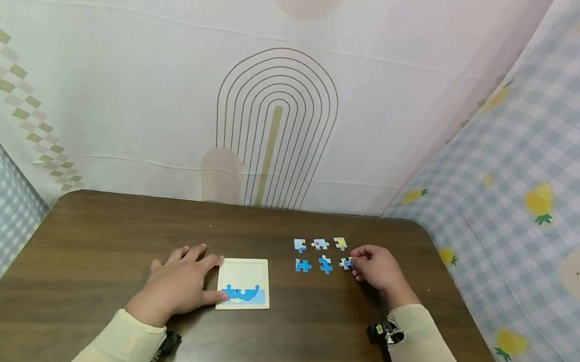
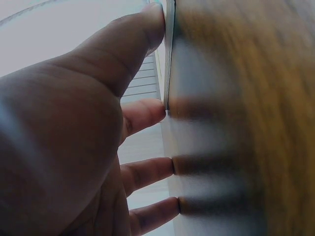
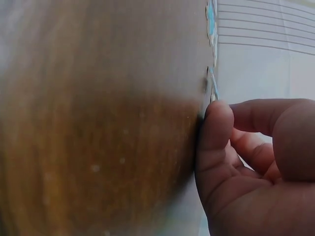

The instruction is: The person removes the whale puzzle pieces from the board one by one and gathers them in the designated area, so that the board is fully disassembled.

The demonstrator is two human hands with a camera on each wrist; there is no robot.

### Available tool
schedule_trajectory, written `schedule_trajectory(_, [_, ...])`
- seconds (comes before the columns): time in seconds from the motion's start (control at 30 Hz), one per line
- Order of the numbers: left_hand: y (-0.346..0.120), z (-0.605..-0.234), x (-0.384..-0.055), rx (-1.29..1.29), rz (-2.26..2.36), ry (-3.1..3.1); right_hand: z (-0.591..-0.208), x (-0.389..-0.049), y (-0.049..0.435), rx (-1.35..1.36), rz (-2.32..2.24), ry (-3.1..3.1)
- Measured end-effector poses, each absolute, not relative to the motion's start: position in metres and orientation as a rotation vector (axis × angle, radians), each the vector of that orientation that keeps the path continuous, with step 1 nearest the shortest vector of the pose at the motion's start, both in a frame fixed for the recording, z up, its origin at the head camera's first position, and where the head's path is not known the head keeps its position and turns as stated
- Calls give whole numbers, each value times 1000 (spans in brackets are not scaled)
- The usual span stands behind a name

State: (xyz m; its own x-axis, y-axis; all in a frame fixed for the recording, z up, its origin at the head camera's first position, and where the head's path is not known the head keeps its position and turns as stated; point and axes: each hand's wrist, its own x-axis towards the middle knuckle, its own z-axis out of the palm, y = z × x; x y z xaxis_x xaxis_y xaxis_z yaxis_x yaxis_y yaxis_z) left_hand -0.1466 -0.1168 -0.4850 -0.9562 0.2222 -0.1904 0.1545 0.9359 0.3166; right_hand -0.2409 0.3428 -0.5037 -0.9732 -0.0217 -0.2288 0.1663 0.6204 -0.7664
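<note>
A square puzzle tray [image 1: 243,269] lies on the table, its lower part filled with joined blue pieces [image 1: 245,294]. My left hand [image 1: 176,285] is spread flat at the tray's left side, thumb over the lower left corner and index fingertip at the upper left corner. In the left wrist view the other fingertips [image 2: 165,167] rest on the tabletop. My right hand [image 1: 378,268] pinches a white and blue puzzle piece [image 1: 346,263] between thumb and index finger. The right wrist view shows that piece [image 3: 214,86] edge-on, tilted at the fingertips.
Several loose puzzle pieces [image 1: 321,244] lie in two rows on the brown table [image 1: 269,353], between the tray and my right hand. A patterned cloth [image 1: 169,100] hangs behind the table's far edge, and a checked cloth [image 1: 505,243] hangs along the right.
</note>
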Motion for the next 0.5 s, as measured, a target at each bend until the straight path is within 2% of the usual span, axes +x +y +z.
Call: schedule_trajectory(0.5, [-116,-485,-147,276,442,2867,-504,-243,345,94,-1264,2608])
